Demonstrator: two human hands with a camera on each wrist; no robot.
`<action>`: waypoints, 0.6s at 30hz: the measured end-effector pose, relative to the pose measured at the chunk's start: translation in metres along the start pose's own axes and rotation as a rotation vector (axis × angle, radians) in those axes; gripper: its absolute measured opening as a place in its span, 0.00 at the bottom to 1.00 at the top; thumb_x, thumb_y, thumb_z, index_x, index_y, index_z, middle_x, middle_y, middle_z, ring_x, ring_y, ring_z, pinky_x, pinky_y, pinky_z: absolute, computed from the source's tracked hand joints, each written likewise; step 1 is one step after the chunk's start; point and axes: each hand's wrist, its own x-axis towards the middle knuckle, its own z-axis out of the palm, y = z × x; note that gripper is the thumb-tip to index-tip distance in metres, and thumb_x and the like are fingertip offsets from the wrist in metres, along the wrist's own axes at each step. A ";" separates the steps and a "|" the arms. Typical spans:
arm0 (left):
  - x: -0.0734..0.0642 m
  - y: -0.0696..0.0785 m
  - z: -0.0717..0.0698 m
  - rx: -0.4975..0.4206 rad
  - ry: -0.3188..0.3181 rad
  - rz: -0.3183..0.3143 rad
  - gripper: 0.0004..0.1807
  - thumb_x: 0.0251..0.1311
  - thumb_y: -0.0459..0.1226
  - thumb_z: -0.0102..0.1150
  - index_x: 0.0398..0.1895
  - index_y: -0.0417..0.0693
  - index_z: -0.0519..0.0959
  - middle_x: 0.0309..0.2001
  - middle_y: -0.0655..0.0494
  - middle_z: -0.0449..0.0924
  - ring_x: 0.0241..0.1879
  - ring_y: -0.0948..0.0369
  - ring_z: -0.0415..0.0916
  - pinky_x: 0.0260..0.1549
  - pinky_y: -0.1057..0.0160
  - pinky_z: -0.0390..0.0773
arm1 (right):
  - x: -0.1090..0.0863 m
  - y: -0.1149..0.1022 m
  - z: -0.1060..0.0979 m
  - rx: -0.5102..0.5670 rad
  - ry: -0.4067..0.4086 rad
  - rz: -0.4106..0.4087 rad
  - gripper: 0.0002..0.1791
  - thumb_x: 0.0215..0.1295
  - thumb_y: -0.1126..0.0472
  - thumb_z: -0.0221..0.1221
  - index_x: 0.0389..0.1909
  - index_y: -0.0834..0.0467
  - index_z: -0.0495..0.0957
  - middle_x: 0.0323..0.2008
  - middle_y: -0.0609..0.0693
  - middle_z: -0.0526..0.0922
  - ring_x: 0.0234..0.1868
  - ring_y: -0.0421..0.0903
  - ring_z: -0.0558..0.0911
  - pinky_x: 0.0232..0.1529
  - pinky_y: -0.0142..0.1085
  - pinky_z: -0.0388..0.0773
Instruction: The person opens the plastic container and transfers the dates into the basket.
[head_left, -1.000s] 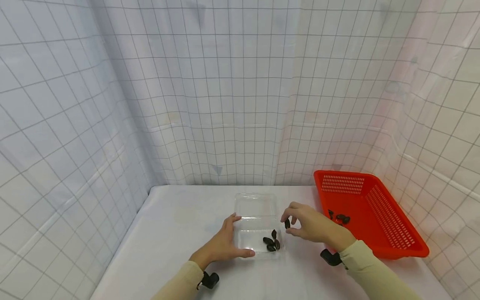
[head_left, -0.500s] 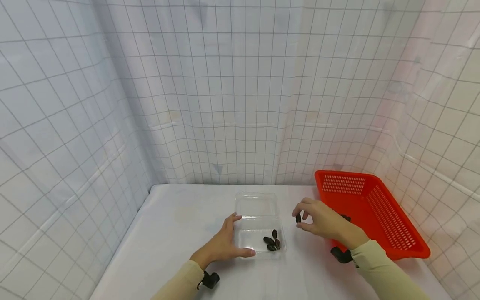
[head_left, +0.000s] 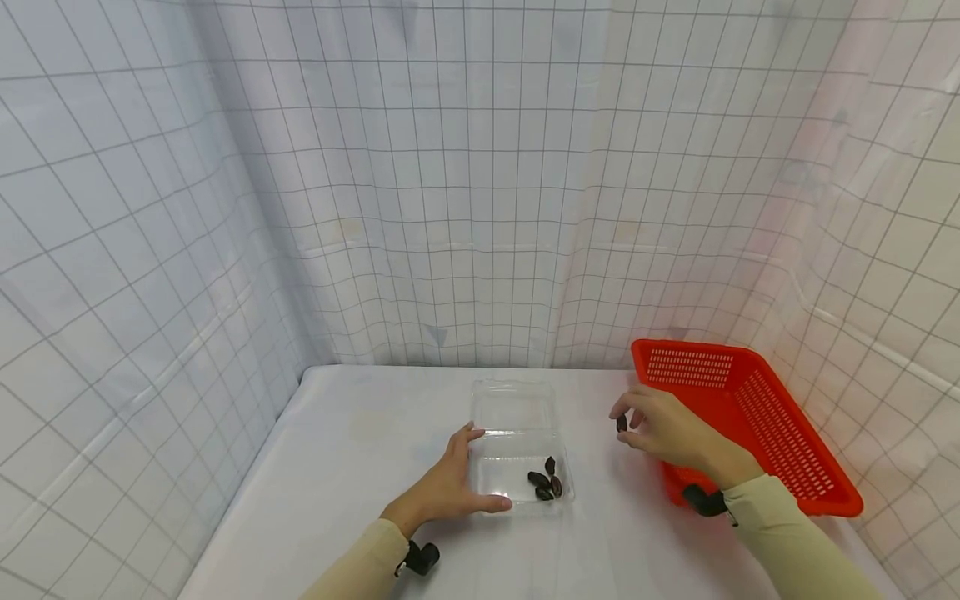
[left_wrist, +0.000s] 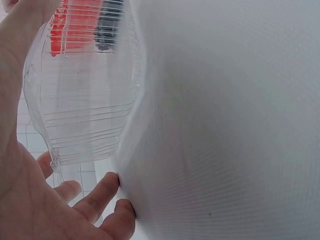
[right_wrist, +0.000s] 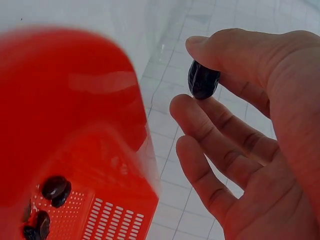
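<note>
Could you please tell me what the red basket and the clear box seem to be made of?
Red basket: likely moulded plastic, fairly glossy, judging by its even colour, regular slots and the light reflected on its wall.
Clear box: probably thin, shiny plastic, because one sees through it and its walls have fine ribs.

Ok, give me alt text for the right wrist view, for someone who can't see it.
A right hand pinches a dark oval piece beside a red perforated basket. More dark pieces lie inside the basket; behind the hand is a white gridded sheet.
</note>
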 end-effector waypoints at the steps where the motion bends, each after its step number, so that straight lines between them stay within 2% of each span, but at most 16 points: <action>1: 0.000 0.000 0.000 0.001 0.001 0.000 0.75 0.53 0.61 0.93 0.93 0.41 0.53 0.95 0.36 0.49 0.89 0.35 0.65 0.84 0.30 0.71 | -0.001 0.002 -0.001 0.006 0.002 0.002 0.14 0.69 0.65 0.81 0.50 0.48 0.90 0.45 0.45 0.88 0.43 0.40 0.85 0.41 0.32 0.88; 8: 0.000 0.001 0.000 0.002 0.002 0.004 0.75 0.53 0.62 0.92 0.92 0.41 0.53 0.95 0.37 0.48 0.89 0.35 0.65 0.84 0.31 0.72 | -0.001 0.013 -0.010 -0.014 0.017 0.031 0.14 0.70 0.65 0.81 0.51 0.49 0.90 0.43 0.44 0.86 0.42 0.41 0.83 0.39 0.30 0.84; 18: 0.000 0.002 0.000 0.014 0.000 -0.003 0.75 0.52 0.62 0.92 0.92 0.42 0.54 0.95 0.37 0.49 0.88 0.35 0.66 0.84 0.31 0.72 | -0.004 0.032 -0.020 -0.021 0.022 0.101 0.16 0.70 0.67 0.80 0.55 0.52 0.91 0.51 0.47 0.89 0.47 0.43 0.84 0.41 0.31 0.87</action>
